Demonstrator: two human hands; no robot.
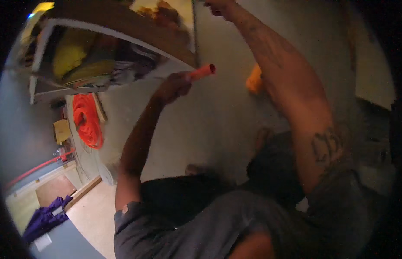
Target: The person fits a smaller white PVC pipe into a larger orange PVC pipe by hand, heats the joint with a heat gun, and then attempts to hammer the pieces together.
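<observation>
The red-orange tube (204, 71) sits in the left hand (175, 87), fingers wrapped round its near end, long axis pointing right and slightly up. The right hand (220, 7) is farther off, up-right, its fingers too cut off to tell.

On my feed, the upper edge crops the right hand (221, 7); I cannot determine whether it holds anything. The left hand (173, 87) is blurred and conceals one end of the orange tube (202, 73). The right forearm (281, 64) partly covers a yellow-orange object (254, 81). Small items (61, 152) beside the red bar (34, 169) remain too indistinct to identify
</observation>
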